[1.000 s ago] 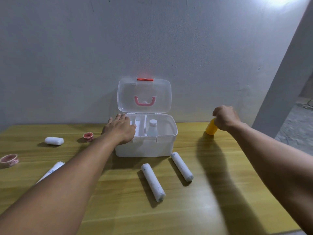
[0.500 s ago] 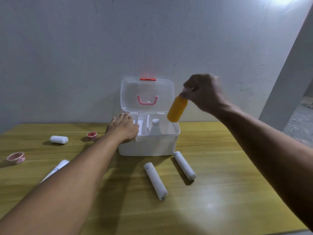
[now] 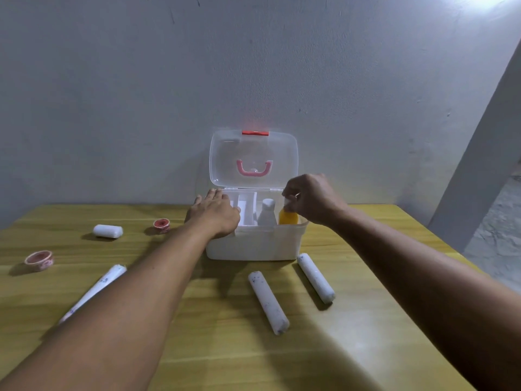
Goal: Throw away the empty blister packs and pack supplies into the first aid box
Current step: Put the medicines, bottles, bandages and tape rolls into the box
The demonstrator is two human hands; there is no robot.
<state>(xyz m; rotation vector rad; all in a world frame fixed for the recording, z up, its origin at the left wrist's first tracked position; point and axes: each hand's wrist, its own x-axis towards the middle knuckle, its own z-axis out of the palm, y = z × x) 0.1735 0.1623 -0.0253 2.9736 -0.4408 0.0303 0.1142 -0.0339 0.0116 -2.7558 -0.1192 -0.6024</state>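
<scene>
The white first aid box (image 3: 253,245) stands at the back of the wooden table with its clear lid (image 3: 253,158) upright against the wall. My left hand (image 3: 215,214) lies flat on the box's left rim, fingers spread. My right hand (image 3: 311,200) grips the cap of an orange bottle (image 3: 288,217), whose lower part sits inside the box's right compartment beside a white bottle (image 3: 267,211). Two long white bandage rolls (image 3: 268,301) (image 3: 315,277) lie in front of the box. A third long roll (image 3: 94,290) is partly hidden by my left forearm.
A short white roll (image 3: 108,231) and two pink tape rolls (image 3: 162,224) (image 3: 39,260) lie on the table's left side. A grey wall rises right behind the box. The table's right edge (image 3: 439,241) drops to a concrete floor.
My right hand lifted the orange bottle from the table at the right, carried it over the box and lowered it into the right compartment. My left hand stayed on the box's rim.
</scene>
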